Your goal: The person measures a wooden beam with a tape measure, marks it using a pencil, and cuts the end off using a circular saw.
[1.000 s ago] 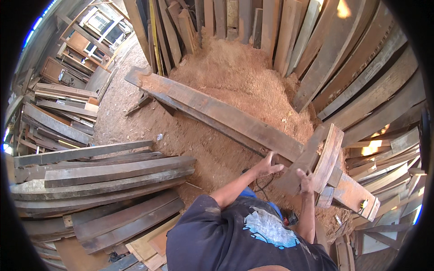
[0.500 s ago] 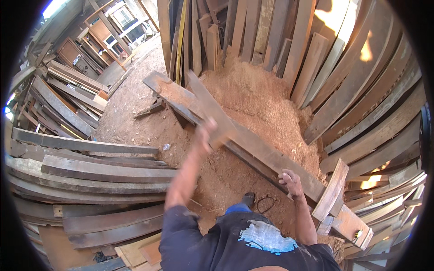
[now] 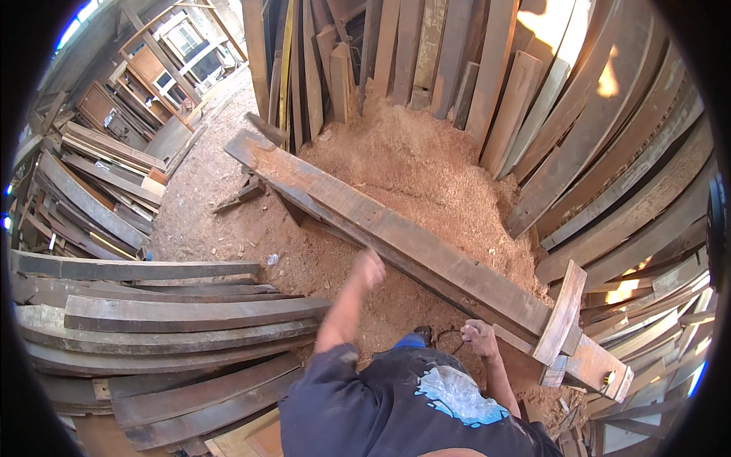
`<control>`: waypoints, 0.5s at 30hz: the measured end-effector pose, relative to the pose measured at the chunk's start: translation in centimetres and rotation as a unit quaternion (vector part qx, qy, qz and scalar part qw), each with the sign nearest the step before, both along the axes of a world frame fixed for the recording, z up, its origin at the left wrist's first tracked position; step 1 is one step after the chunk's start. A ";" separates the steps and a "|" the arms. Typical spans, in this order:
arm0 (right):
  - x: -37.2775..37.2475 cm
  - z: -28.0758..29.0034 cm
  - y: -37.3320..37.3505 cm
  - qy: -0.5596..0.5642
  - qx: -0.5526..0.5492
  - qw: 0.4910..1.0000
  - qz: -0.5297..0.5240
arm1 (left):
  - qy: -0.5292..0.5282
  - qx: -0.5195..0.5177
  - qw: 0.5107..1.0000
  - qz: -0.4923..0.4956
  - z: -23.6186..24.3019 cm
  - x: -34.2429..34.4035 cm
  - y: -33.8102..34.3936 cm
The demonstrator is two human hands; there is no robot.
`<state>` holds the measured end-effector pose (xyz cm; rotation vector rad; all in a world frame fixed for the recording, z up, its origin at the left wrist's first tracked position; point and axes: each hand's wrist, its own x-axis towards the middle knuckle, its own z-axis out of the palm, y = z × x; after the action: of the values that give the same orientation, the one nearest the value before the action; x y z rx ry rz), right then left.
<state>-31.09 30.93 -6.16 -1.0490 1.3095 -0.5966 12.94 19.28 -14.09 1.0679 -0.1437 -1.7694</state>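
A long brown plank (image 3: 426, 236) lies on a narrow wooden bench (image 3: 255, 156) that slants from far left to near right. My left hand (image 3: 371, 268) is just on the near side of the plank, apart from the board it held earlier. Motion blurs its fingers. Closer to my body, my right hand (image 3: 480, 337) is closed beside the bench's near edge; whatever is in it, if anything, is hidden. A thin dark cord (image 3: 455, 329) shows next to that hand. Across the bench's near right end sits a short pale board (image 3: 560, 314).
Stacked timbers (image 3: 190, 314) lie along the left. Upright boards (image 3: 487, 76) lean in a row at the back and right. A heap of sawdust and shavings (image 3: 411, 156) lies beyond the bench. A dark short board (image 3: 266, 131) shows past its far end.
The blurred board has left my left hand, which has come nearer to me. A dark short board now shows past the bench's far end. My right hand has moved down off the plank.
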 end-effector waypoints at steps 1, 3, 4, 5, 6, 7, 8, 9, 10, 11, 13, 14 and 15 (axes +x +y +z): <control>0.0 0.3 0.0 0.023 -0.005 1.000 0.007 | -0.147 0.021 0.978 -0.148 -3.8 -4.7 2.2; -0.1 -0.5 -0.7 0.050 -0.027 0.998 0.039 | -0.431 0.016 0.773 -0.465 -9.3 -12.4 7.8; -1.9 -1.5 -0.5 0.081 -0.029 0.996 0.030 | -0.382 -0.267 0.666 -0.583 -9.2 -16.4 9.2; -2.9 -2.0 -0.4 0.092 -0.031 0.995 0.012 | -0.384 -0.320 0.634 -0.590 -9.0 -19.1 11.1; -2.8 -2.1 -0.8 0.093 -0.037 0.995 0.004 | -0.398 -0.364 0.602 -0.589 -8.7 -19.8 12.4; -2.7 -2.1 -1.1 0.094 -0.044 0.995 -0.003 | -0.378 -0.317 0.623 -0.607 -8.6 -19.5 12.5; -2.6 -2.2 -1.1 0.094 -0.047 0.994 -0.003 | -0.356 -0.270 0.641 -0.624 -8.5 -19.0 12.0; -2.4 -2.0 -1.1 0.091 -0.051 0.994 -0.005 | -0.335 -0.221 0.655 -0.640 -8.2 -18.4 11.2; -2.5 -1.9 -1.1 0.091 -0.055 0.994 -0.009 | -0.409 -0.164 0.618 -0.651 -7.2 -17.8 9.0; -2.8 -2.0 -0.9 0.107 -0.062 0.992 -0.016 | -0.479 -0.107 0.573 -0.657 -5.8 -17.2 7.0; -3.0 -2.7 -0.5 0.131 -0.080 0.988 -0.032 | -0.635 -0.158 0.619 -0.435 -5.6 -14.1 6.1; -3.3 -3.5 -0.7 0.166 -0.119 0.979 -0.006 | -0.628 -0.165 0.637 -0.416 -5.3 -13.3 4.7; -4.4 -5.3 -1.0 0.202 -0.158 0.966 0.016 | -0.620 -0.175 0.653 -0.397 -4.2 -12.9 2.8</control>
<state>-35.49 29.98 -11.51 -1.5098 1.5797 -0.5989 0.05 22.05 -18.27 1.8902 -1.9715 -1.1867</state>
